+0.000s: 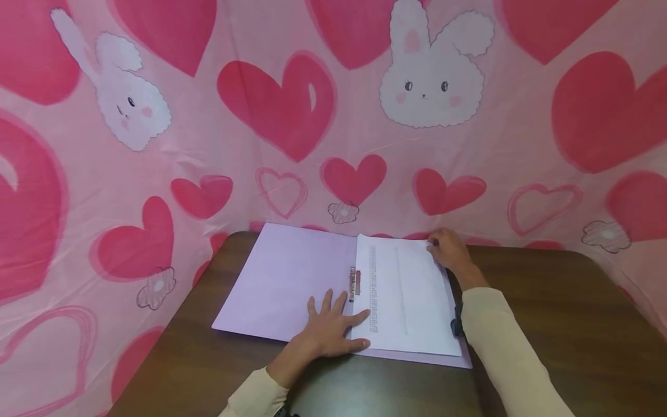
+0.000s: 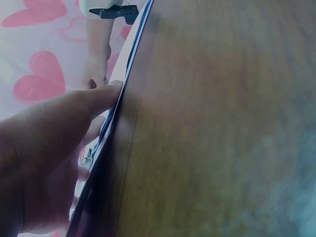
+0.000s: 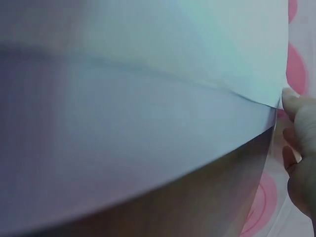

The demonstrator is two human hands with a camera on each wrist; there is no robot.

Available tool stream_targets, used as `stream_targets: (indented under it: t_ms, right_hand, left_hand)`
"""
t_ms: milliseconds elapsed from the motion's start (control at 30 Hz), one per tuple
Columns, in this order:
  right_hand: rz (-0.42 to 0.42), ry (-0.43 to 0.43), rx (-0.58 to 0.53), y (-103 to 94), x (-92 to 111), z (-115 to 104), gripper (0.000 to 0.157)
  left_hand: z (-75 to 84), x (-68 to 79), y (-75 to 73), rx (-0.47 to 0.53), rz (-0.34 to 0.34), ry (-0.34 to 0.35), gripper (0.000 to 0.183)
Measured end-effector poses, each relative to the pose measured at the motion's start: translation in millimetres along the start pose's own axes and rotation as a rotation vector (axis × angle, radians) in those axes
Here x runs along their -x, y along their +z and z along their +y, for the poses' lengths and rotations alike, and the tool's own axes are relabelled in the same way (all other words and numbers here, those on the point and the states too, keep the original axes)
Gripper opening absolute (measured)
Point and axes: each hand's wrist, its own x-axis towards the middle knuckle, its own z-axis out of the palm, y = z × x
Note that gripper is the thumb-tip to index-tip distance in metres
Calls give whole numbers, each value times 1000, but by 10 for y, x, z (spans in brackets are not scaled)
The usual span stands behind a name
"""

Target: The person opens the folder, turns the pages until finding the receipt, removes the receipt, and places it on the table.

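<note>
A lilac ring-binder folder [image 1: 292, 278] lies spread out on the table, a stack of printed white paper [image 1: 422, 295] on its right side. Along the spine sits a metal clip [image 1: 355, 284]. My left hand [image 1: 330, 331] rests with spread fingers across the spine, thumb and index finger on the lower left of the paper. In the left wrist view, the left thumb [image 2: 106, 95] lies over the near edge. At the paper's far right corner, my right hand [image 1: 449, 249] pinches the corner between thumb and curled fingers. The right wrist view shows the thumb [image 3: 290, 102] at that corner.
The dark brown wooden table [image 1: 552, 324] extends right of the folder and in front of it. Close behind its far edge hangs a pink cloth [image 1: 365, 127] with hearts and rabbits. A dark wrist device [image 1: 457, 321] sits at the right sleeve, beside the paper's edge.
</note>
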Motion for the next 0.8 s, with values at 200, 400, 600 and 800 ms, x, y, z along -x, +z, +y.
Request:
stream_targets:
  t_ms: [200,400,600,800]
  right_hand:
    - [61,-15,63,-54,-6,-63,21]
    - [95,-28,56,-85,8,-117,27]
    - [90,22,-44,-82,46,-132,16]
    - [107,37,-123,-65,10,-135,25]
  left_hand:
    - [-3,12,-16,6,1,1,72]
    - [-7,6,-16,7,3,-4,72]
    - [-3,-8,11,10,-3,-2,73]
    - [4,-6,-17,12,-10,-4,73]
